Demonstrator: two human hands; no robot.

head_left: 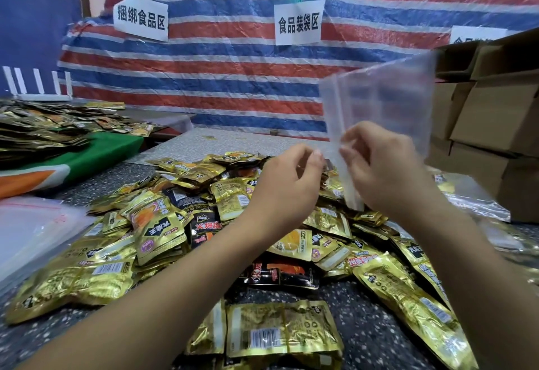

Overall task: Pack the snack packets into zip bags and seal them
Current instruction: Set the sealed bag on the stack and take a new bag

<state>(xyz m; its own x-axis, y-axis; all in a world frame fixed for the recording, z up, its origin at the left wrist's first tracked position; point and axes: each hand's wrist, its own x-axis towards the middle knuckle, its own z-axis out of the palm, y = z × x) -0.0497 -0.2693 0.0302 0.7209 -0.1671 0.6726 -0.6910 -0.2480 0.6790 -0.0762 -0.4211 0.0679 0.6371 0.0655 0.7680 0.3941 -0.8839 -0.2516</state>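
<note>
the main risk here is that the zip bag (379, 107) never opens cleanly — its two thin clear layers cling together, and if both hands pinch the same layer the mouth stays shut, or the slippery film slides out of the fingers and drops onto the pile. a hard tug could also stretch or tear the zip edge, which would spoil the seal later. the bag is empty and held up in the air above the heap of snack packets (204, 223), which lies spread over the speckled tabletop (350, 311). the right hand (385, 165) is raised, fingers curled, pinching the bag's lower left edge, with the rest of the bag standing up and tilting to the right. the left hand (291, 177) sits just beside it, fingers curled inward with thumb and forefinger close at the same edge — whether it actually grips the film cannot be told. both forearms reach forward over the packets. more clear bags (35, 223) lie flat at the left, and cardboard boxes (490, 118) are stacked at the right.
</note>
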